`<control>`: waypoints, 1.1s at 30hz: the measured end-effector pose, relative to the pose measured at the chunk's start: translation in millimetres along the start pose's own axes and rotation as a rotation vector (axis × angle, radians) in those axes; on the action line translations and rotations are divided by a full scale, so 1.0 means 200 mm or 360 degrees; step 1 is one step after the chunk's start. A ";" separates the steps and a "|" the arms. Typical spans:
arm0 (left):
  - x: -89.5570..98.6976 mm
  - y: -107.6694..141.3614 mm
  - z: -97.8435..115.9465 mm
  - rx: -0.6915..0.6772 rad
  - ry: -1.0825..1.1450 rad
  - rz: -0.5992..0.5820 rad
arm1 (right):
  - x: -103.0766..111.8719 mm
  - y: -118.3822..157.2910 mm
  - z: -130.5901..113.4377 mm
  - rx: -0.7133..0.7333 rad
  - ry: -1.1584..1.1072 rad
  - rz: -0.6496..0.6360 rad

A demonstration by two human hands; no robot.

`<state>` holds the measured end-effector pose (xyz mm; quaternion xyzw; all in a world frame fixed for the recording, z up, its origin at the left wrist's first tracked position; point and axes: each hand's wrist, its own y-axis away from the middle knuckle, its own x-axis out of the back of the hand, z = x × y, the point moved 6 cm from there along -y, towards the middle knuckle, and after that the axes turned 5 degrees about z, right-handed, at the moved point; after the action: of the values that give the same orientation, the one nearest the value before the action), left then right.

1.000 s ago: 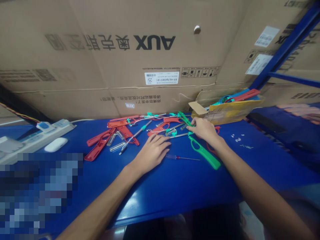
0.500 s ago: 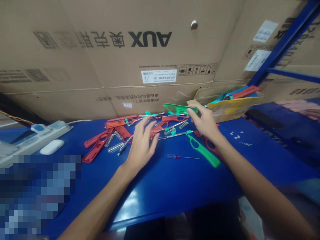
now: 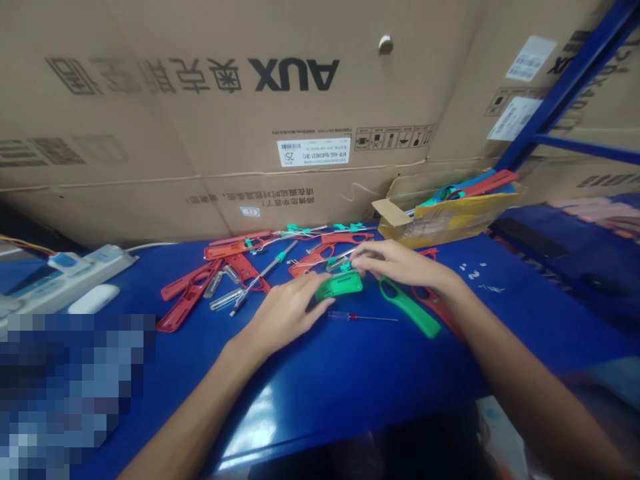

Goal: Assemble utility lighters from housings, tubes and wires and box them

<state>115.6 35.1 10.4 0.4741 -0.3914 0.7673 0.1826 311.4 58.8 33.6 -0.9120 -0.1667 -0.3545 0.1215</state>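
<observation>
My left hand [image 3: 290, 308] is closed on the end of a green lighter casing half [image 3: 340, 285], its open inner side up. My right hand [image 3: 393, 261] hovers just beyond it with fingertips pinched, close to a small teal part [image 3: 345, 267]; what they hold is hidden. Below my right hand lies another green casing half [image 3: 413, 308] with a finger loop. A screwdriver [image 3: 343, 316] with a clear handle rests in front of the held casing. Red casing halves [image 3: 187, 308], clear tanks [image 3: 227, 299] and a metal tube [image 3: 275, 263] with a teal piece and wires lie around.
An open cardboard box [image 3: 450, 223] holding blue and red casings stands at the back right. Large cardboard [image 3: 200, 133] walls off the table's rear. On the left are a white power strip [image 3: 65, 280] and a white case [image 3: 93, 299]. A blue metal frame [image 3: 565, 87] rises at right.
The green casing half has come down from the back of the table, from my right hand into my left. My right hand has lowered towards the teal parts.
</observation>
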 end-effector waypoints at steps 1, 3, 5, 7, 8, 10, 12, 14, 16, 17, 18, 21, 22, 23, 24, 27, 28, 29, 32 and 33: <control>-0.01 0.00 0.00 -0.0006 -0.0029 -0.0059 | 0.00 0.00 0.03 -0.0034 0.0118 -0.0022; -0.01 0.01 0.01 -0.0011 -0.0061 -0.0113 | 0.00 -0.01 0.08 -0.0068 0.0315 -0.0036; -0.01 0.01 0.03 0.0017 -0.0051 -0.0128 | -0.02 -0.02 0.09 -0.0064 0.0362 -0.0053; 0.00 0.00 0.03 0.0057 -0.0022 -0.0127 | -0.06 -0.01 0.06 -0.0040 0.0312 -0.0166; 0.00 0.00 0.04 0.0076 -0.0005 -0.0113 | -0.08 0.00 0.05 -0.0051 0.0285 -0.0259; 0.01 0.00 0.03 0.0117 0.0033 -0.0057 | -0.14 0.02 0.02 -0.0120 0.0266 -0.0441; 0.03 0.00 0.02 0.0178 0.0053 0.0019 | -0.18 0.04 -0.01 -0.0178 0.0318 -0.0528; 0.04 0.00 -0.01 0.0243 0.0054 0.0077 | -0.22 0.04 -0.04 -0.0175 0.0413 -0.0549; 0.04 0.00 -0.02 0.0275 0.0047 0.0092 | -0.25 0.04 -0.06 -0.0136 0.0499 -0.0579; 0.04 0.00 -0.02 0.0275 0.0042 0.0071 | -0.26 0.04 -0.06 -0.0128 0.0543 -0.0587; 0.03 0.00 -0.02 0.0263 0.0037 0.0029 | -0.25 0.04 -0.05 -0.0136 0.0604 -0.0563; -0.01 0.01 0.00 0.0174 0.0019 -0.0157 | -0.16 0.02 0.01 -0.0243 0.0815 -0.0376; -0.03 0.02 0.01 0.0141 0.0013 -0.0212 | -0.12 0.02 0.05 -0.0296 0.0875 -0.0317; -0.04 0.02 0.01 0.0112 0.0005 -0.0249 | -0.08 0.01 0.07 -0.0334 0.0917 -0.0269; -0.05 0.02 0.02 0.0083 -0.0002 -0.0276 | -0.04 0.01 0.10 -0.0360 0.0944 -0.0229; -0.06 0.03 0.02 0.0010 0.0012 -0.0304 | 0.02 0.01 0.15 -0.0385 0.0992 -0.0125; -0.07 0.03 0.02 -0.0008 0.0030 -0.0298 | 0.03 0.01 0.15 -0.0359 0.1019 -0.0063; -0.06 0.03 0.02 -0.0019 0.0054 -0.0287 | 0.04 0.00 0.15 -0.0313 0.1052 0.0014; -0.05 0.02 0.02 0.0014 0.0102 -0.0217 | 0.05 -0.01 0.11 -0.0142 0.1150 0.0243; -0.05 0.01 0.01 0.0040 0.0100 -0.0178 | 0.05 -0.02 0.10 -0.0106 0.1172 0.0283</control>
<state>120.0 33.1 1.7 0.4731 -0.3486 0.7753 0.2315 329.3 71.2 26.2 -0.7379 -0.0206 -0.6518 0.1739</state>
